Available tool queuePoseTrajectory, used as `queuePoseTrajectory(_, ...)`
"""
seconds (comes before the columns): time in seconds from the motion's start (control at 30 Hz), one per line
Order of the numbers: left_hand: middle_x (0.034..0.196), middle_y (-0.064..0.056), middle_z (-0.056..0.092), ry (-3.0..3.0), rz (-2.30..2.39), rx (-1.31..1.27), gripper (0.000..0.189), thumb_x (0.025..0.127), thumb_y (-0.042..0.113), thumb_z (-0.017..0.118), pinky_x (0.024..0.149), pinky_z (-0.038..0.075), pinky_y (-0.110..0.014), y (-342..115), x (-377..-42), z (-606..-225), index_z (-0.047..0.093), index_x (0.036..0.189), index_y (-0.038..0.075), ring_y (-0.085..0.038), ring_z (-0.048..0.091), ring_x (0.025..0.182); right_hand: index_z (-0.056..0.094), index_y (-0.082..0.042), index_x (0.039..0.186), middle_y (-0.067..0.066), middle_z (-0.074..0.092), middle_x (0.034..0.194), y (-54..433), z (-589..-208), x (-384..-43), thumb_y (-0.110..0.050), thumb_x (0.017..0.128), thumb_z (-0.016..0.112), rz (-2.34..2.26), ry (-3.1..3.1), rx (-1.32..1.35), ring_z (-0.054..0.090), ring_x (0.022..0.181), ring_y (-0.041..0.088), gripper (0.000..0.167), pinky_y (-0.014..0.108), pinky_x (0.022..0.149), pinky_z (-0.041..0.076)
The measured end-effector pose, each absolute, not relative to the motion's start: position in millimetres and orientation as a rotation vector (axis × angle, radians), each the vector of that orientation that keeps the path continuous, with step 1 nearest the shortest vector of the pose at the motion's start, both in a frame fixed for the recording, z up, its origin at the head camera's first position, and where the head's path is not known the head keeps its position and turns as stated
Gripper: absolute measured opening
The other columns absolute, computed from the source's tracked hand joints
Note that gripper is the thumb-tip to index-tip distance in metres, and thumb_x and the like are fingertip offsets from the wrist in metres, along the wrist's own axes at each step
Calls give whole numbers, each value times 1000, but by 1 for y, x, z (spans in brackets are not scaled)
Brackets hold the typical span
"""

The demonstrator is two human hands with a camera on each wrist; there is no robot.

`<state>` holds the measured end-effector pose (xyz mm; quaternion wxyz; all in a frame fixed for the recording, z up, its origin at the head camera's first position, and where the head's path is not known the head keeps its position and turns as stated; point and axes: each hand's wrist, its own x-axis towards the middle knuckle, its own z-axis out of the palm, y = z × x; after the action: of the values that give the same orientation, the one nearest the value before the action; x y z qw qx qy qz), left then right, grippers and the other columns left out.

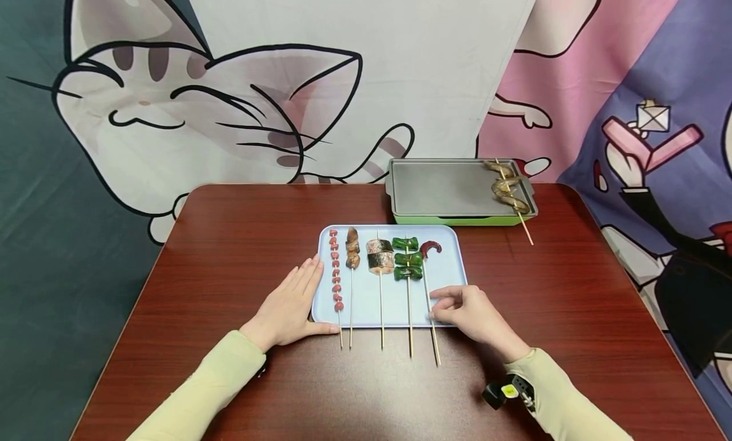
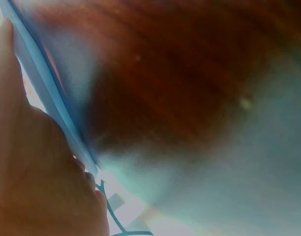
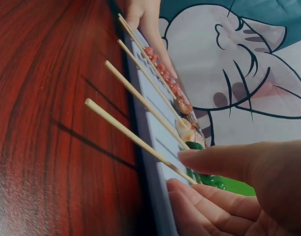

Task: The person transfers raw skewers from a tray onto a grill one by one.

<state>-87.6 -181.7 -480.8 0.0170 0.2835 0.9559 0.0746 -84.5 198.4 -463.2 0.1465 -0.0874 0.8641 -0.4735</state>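
Note:
A light-blue tray [image 1: 452,276] holds several skewers in a row. My left hand [image 1: 288,304] lies with straight fingers along its left rim, thumb at the front edge. My right hand [image 1: 471,311] is at the right side, thumb and forefinger parted, their tips at the stick of the dark-red tentacle skewer [image 1: 431,320]. In the right wrist view that stick [image 3: 125,129] passes between them. To its left lie a green pepper skewer [image 1: 408,260], a skewer of pale chunks with dark bands [image 1: 380,257], a brown-piece skewer [image 1: 352,247] and a red-bead skewer [image 1: 335,272].
Behind the tray stands a grey grill pan [image 1: 440,187] with a green base. A brown wavy skewer [image 1: 506,193] lies across its right end, stick overhanging the front. The sticks on the tray overhang the brown table [image 1: 229,250]. A cat-print cloth [image 1: 246,117] hangs behind.

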Motion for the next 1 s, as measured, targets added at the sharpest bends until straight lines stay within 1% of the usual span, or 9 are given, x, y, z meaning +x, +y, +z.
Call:
queuePoseTrajectory(0.53,164,-26,19,2971,243,881,123,81,82,60,121,20,-48,-181,-87,-479,28,155,-11,-38,20,151,73,6,114,3,74,80,197,-470,-85,-4,83,80,-1417,2438,-197,67,75,13,33,21,67,49)
queuePoseTrajectory(0.7,163,-26,20,2977,238,888,122,81,81,61,121,21,-49,-181,-87,-479,29,154,-12,-38,22,150,71,8,117,5,74,81,198,-468,-86,-4,83,80,-1457,2400,-177,66,74,13,37,21,66,50)
queuePoseTrajectory(0.83,164,-26,20,2973,240,882,122,81,81,60,121,20,-48,-181,-87,-479,28,155,-11,-38,21,151,65,15,122,13,73,84,201,-465,-86,2,85,75,-1598,2260,-117,68,74,15,41,27,69,59)
queuePoseTrajectory(0.93,164,-26,20,2971,242,880,122,82,81,60,121,20,-48,-181,-87,-479,28,155,-11,-38,21,151,60,19,126,19,72,86,205,-465,-87,7,87,71,-1686,2160,-85,69,74,17,43,33,69,62)
queuePoseTrajectory(1.0,163,-26,20,2972,243,883,121,82,81,60,121,21,-48,-181,-87,-480,29,155,-12,-38,21,150,59,19,127,20,71,86,208,-466,-87,8,88,70,-1695,2149,-87,69,74,18,42,35,68,62)
